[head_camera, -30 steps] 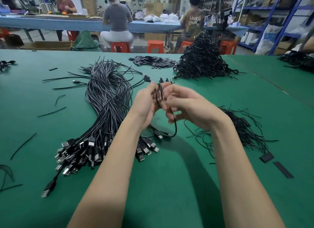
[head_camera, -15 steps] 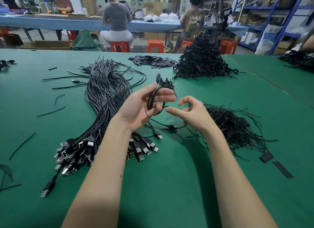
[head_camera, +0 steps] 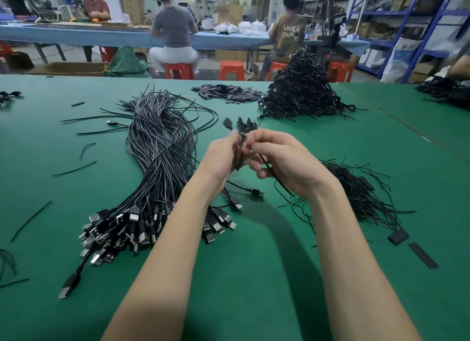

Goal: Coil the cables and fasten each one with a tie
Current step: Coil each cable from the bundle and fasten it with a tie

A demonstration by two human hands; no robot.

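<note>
The green bench [head_camera: 254,277] is the landmark. Behind its far edge stand orange stools [head_camera: 231,69]. Further behind, three people sit at a long blue table [head_camera: 76,36]. Blue shelves [head_camera: 407,22] rise at the far right.

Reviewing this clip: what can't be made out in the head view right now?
- Coiled cable: motion-blurred, mostly hidden between left hand and right hand; loop count unreadable.
- Whether a tie is on: hidden by the fingers.
- Finished pile: individual coils too small.
</note>
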